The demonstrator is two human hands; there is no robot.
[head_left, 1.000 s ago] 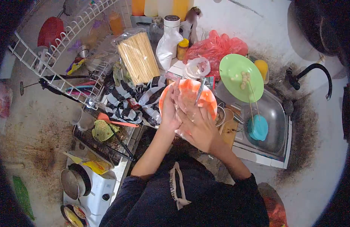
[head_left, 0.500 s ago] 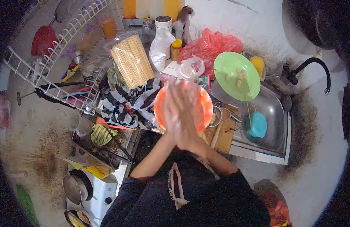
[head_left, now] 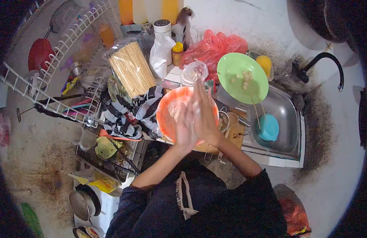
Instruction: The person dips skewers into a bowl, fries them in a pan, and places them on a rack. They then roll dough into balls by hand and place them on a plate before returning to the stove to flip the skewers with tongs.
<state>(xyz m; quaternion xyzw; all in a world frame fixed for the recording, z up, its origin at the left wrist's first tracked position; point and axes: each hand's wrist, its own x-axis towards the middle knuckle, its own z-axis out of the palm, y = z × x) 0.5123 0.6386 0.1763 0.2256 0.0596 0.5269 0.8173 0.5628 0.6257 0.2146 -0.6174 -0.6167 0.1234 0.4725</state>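
Over an orange bowl point(head_left: 166, 113) with pale flour-like powder inside, my left hand point(head_left: 186, 125) and my right hand point(head_left: 204, 117) face each other, palms close together and fingers stretched upward. Motion blurs the fingers, and whatever may lie between the palms is hidden. Right of the bowl, small pale balls point(head_left: 245, 80) and two thin sticks lie on a tilted green plate point(head_left: 231, 67). A clear plastic bag point(head_left: 195, 71) sits just behind the bowl.
A metal sink point(head_left: 286, 119) holding a turquoise bowl point(head_left: 268, 127) is at the right, under a black faucet point(head_left: 330, 59). Bundled skewers point(head_left: 132, 69), a striped plastic bag point(head_left: 146, 106) and a white rack point(head_left: 52, 89) stand left. A stove point(head_left: 108, 202) is lower left.
My hands have come slightly apart at the wrists, and my right hand sits further right over the bowl. The whole view has shifted a little, with the counter objects appearing further left.
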